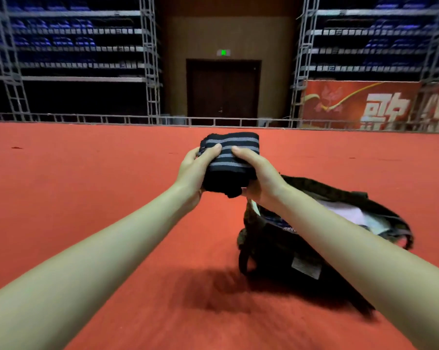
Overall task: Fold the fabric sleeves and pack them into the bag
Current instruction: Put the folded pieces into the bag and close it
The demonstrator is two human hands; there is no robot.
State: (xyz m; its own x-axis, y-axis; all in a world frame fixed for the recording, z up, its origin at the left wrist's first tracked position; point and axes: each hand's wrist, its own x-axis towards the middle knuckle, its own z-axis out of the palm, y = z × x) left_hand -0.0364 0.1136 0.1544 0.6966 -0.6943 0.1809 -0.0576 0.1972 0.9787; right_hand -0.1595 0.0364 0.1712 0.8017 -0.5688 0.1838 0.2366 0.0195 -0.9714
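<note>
Both hands hold the folded fabric sleeve (pixel 226 160), black with grey stripes, in the air just above and behind the open bag (pixel 314 248). The left hand (pixel 195 170) and right hand (pixel 256 175) grip its sides, thumbs pressed on top. Something pale, perhaps lining, shows inside the bag.

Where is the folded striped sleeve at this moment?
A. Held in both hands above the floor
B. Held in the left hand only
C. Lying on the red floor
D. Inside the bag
A: the left hand and right hand both grip the sleeve, beyond the open bag.
</note>
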